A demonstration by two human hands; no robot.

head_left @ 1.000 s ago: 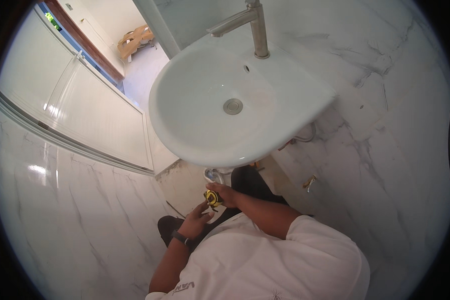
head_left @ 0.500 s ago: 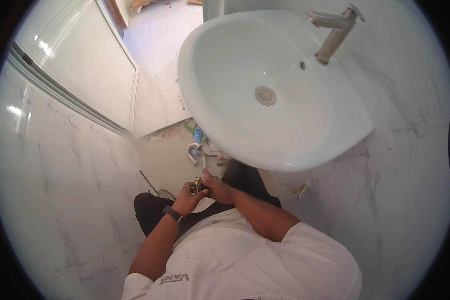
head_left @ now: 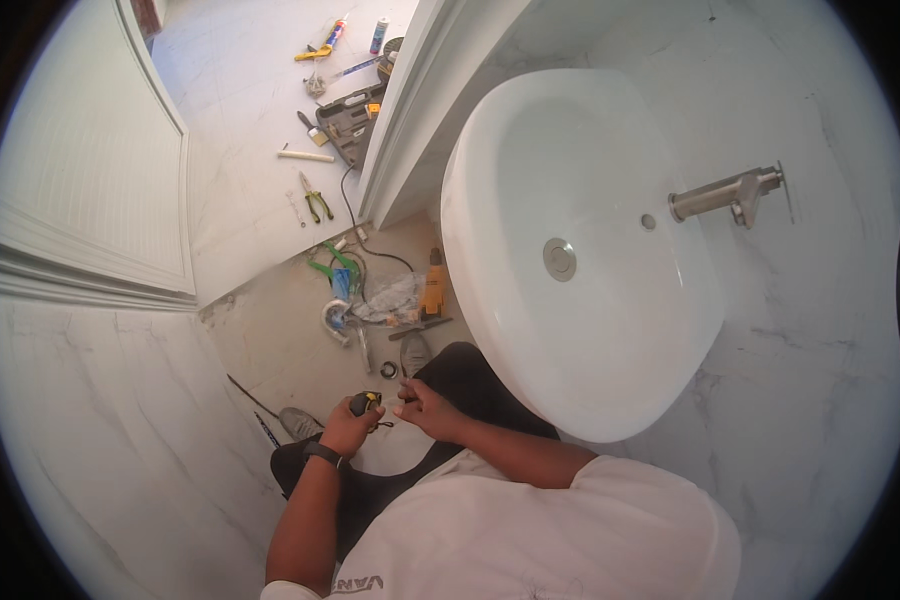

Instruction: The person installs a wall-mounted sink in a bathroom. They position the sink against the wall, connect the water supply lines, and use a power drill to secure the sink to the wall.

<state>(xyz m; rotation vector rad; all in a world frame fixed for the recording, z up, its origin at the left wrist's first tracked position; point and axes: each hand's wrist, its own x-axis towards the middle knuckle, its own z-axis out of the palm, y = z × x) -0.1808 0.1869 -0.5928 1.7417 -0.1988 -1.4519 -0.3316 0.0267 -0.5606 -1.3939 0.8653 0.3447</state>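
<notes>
My left hand is closed around a black and yellow tape measure, held low in front of my body between my knees. A short strap hangs from its lower side. Just to the right, my right hand is apart from it, fingers partly bent and spread, with nothing visible in them. A white washbasin is mounted at the right, above my right knee, with a metal faucet and a round drain.
On the floor ahead lie a white curved pipe, clear plastic wrapping, a yellow power tool and a black ring. Beyond the doorway are pliers, an open tool case and a caulking gun. A white door stands at left.
My right hand has come away from the tape measure, which stays in my left hand. The view has shifted, bringing the tools beyond the doorway into sight.
</notes>
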